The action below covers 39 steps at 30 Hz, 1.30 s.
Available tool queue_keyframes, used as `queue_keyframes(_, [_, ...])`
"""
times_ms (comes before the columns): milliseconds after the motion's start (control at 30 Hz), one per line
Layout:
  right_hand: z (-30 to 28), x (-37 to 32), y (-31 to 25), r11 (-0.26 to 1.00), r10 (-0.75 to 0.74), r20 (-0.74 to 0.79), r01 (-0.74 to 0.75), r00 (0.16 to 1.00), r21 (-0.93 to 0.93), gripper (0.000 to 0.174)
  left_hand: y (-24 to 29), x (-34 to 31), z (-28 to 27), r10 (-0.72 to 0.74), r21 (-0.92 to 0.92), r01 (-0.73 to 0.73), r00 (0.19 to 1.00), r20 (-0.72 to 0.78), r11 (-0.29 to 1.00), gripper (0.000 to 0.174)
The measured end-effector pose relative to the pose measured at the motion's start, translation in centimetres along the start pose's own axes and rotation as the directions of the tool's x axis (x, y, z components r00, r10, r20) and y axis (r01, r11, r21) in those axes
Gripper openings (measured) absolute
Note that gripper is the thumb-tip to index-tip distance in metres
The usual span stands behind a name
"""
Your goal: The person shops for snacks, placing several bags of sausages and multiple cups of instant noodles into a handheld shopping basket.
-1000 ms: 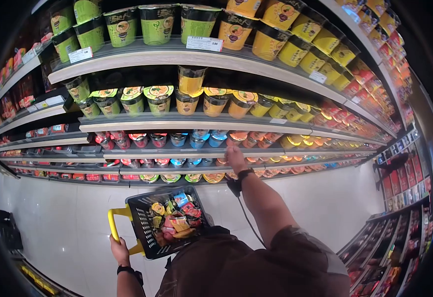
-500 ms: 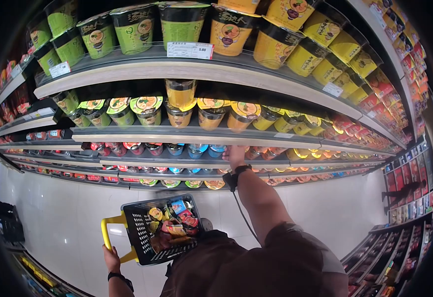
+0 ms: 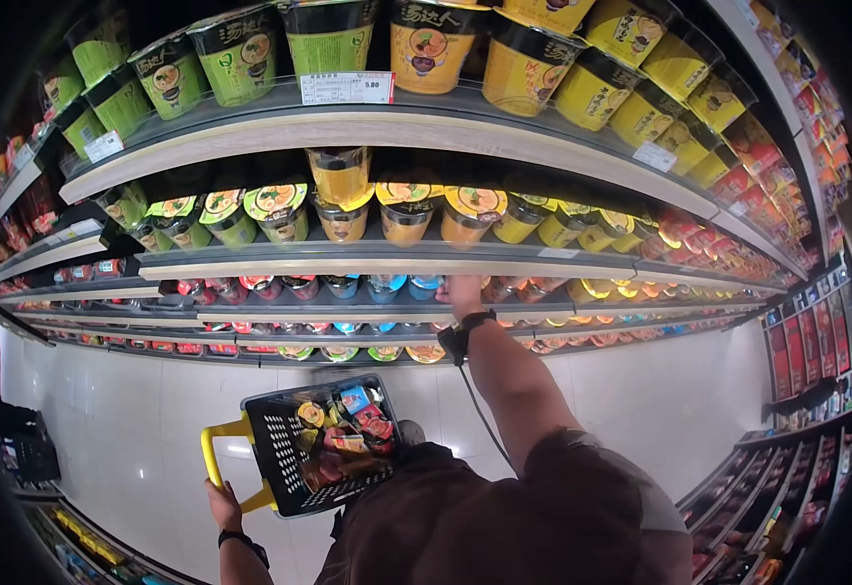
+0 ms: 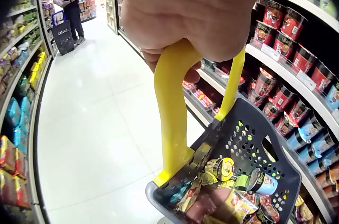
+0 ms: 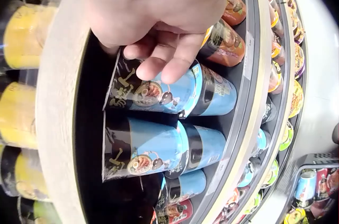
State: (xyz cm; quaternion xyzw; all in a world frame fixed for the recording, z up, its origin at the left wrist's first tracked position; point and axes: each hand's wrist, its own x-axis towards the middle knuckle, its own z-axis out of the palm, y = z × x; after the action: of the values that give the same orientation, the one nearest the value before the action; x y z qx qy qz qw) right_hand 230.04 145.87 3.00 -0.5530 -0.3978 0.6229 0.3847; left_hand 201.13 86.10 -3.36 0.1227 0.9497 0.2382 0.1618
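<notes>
My left hand (image 3: 223, 505) grips the yellow handle (image 4: 172, 113) of a dark shopping basket (image 4: 280, 168). Packaged foods fill its bottom, among them a blue noodle cup (image 4: 264, 183) and a yellow-lidded one (image 4: 224, 168). My right hand (image 5: 159, 17) reaches into a lower shelf, under the board of the one above. Its fingers (image 5: 175, 62), loosely bent, lie over the front of the top cup in a stack of blue instant noodle cups (image 5: 183, 94); the thumb is hidden. A second blue stack (image 5: 153, 147) stands beside it.
Orange noodle cups (image 5: 225, 44) sit on the other side of my right hand. A price tag (image 3: 348, 88) marks the upper shelf (image 3: 290, 129), lined with green and yellow cups. Down the aisle a person (image 4: 72, 7) stands by another basket (image 4: 62, 36).
The right hand has shifted left along the lower shelf, from the orange cups to the blue ones. Upper shelves now appear larger and nearer. The left hand keeps holding the basket.
</notes>
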Motion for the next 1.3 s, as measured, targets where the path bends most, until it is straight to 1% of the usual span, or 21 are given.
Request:
queue_keyframes(33, [-0.1, -0.5, 0.0, 0.999, -0.035, 0.007, 0.035, 0.999, 0.018, 0.020, 0.7, -0.4, -0.4, -0.003, 0.049, 0.003, 1.000, 0.004, 0.999, 0.030])
queue_keyframes(167, [-0.8, -1.7, 0.9, 0.994, -0.105, 0.047, 0.105, 0.993, 0.002, 0.024, 0.4, -0.4, -0.3, 0.043, 0.050, -0.042, 0.999, -0.032, 0.998, 0.030])
queue_keyframes(233, [-1.2, -1.9, 1.4, 0.986, -0.144, 0.108, 0.133, 0.984, 0.104, 0.024, 0.4, -0.4, -0.4, 0.011, 0.069, -0.012, 1.000, 0.007, 0.998, 0.031])
queue_keyframes(333, [-1.1, -2.6, 1.9, 0.968, -0.173, 0.088, 0.152, 0.981, 0.201, 0.023, -0.1, -0.1, -0.2, -0.013, 0.071, 0.012, 1.000, 0.006, 0.997, 0.031])
queue_keyframes(567, [-1.9, -2.5, 3.6, 0.965, -0.184, 0.087, 0.163, 0.979, 0.204, 0.019, 1.2, -0.8, -0.8, 0.045, 0.097, -0.043, 0.999, -0.017, 0.994, 0.031])
queue_keyframes(633, [-2.2, -3.7, 3.6, 0.945, -0.220, 0.041, 0.203, 0.975, 0.258, 0.024, 0.4, -0.5, -0.4, 0.074, 0.059, -0.072, 0.997, -0.019, 0.996, 0.030])
queue_keyframes(667, [-2.6, -4.8, 3.1, 0.937, -0.347, 0.044, 0.346, 0.937, 0.043, 0.025, 0.4, -0.6, -0.5, 0.101, 0.055, -0.099, 0.994, -0.030, 0.994, 0.033])
queue_keyframes(700, [-3.1, -5.9, 2.7, 0.868, -0.458, 0.093, 0.467, 0.884, -0.168, 0.027, -1.0, 0.1, 0.1, 0.144, 0.061, -0.140, 0.988, -0.062, 0.988, 0.039])
queue_keyframes(733, [-4.8, -4.8, 3.9, 0.586, -0.622, 0.282, 0.673, 0.730, -0.451, 0.029, -1.1, 0.2, -0.1, 0.110, 0.032, -0.109, 0.994, -0.011, 0.994, 0.044])
queue_keyframes(767, [-5.6, -5.0, 4.5, 0.359, -0.724, 0.345, 0.754, 0.597, -0.550, 0.028, -1.3, 0.3, -0.1, 0.110, 0.067, -0.109, 0.994, -0.017, 0.992, 0.043])
queue_keyframes(800, [-4.3, -8.3, 2.8, 0.689, -0.631, 0.207, 0.663, 0.747, -0.291, 0.026, 0.2, -0.4, -0.7, 0.063, 0.075, -0.061, 0.998, -0.019, 0.995, 0.042])
queue_keyframes(833, [-5.4, -7.7, 3.4, 0.817, -0.471, 0.252, 0.525, 0.846, -0.237, 0.027, 1.8, -0.9, -1.5, 0.004, 0.078, -0.004, 1.000, -0.002, 0.997, 0.037])
queue_keyframes(867, [-5.2, -9.3, 3.1, 0.962, -0.254, 0.188, 0.268, 0.949, -0.052, 0.029, 0.2, 0.0, -0.8, -0.026, -0.017, 0.027, 0.999, 0.043, 0.999, 0.030])
queue_keyframes(900, [-6.3, -9.5, 4.0, 0.955, -0.223, 0.221, 0.258, 0.950, -0.147, 0.027, 2.4, -0.7, -1.9, -0.105, -0.102, 0.116, 0.989, 0.101, 0.988, 0.025])
queue_keyframes(933, [-7.4, -9.5, 5.1, 0.937, -0.195, 0.246, 0.254, 0.949, -0.238, 0.025, 1.2, -0.1, -1.2, -0.077, -0.208, 0.098, 0.991, 0.109, 0.973, 0.023])
queue_keyframes(1000, [-8.0, -10.6, 7.3, 0.891, -0.200, 0.290, 0.297, 0.936, -0.343, 0.030, 1.8, -0.2, -1.9, -0.108, -0.238, 0.146, 0.981, 0.162, 0.960, 0.021])
queue_keyframes(1033, [-7.9, -12.0, 8.0, 0.908, -0.141, 0.303, 0.245, 0.943, -0.340, 0.031, 1.9, -0.1, -2.0, -0.117, -0.237, 0.157, 0.978, 0.171, 0.959, 0.021])
queue_keyframes(1100, [-8.1, -13.4, 11.4, 0.856, -0.087, 0.436, 0.291, 0.896, -0.428, 0.025, 1.9, -0.1, -2.2, -0.117, -0.263, 0.162, 0.977, 0.181, 0.951, 0.021])
queue_keyframes(1167, [-6.6, -15.1, 14.3, 0.825, 0.139, 0.459, 0.154, 0.877, -0.544, 0.019, 2.0, -0.1, -2.3, -0.117, -0.244, 0.158, 0.978, 0.171, 0.957, 0.022])
queue_keyframes(1200, [-5.8, -15.9, 16.2, 0.837, 0.189, 0.487, 0.120, 0.853, -0.534, 0.018, 1.8, -0.2, -2.2, -0.108, -0.229, 0.142, 0.982, 0.156, 0.963, 0.022])
queue_keyframes(1300, [-3.4, -17.7, 21.3, 0.675, 0.354, 0.496, 0.151, 0.793, -0.722, 0.025, 1.1, 0.2, -1.8, -0.091, -0.196, 0.117, 0.986, 0.139, 0.974, 0.022])
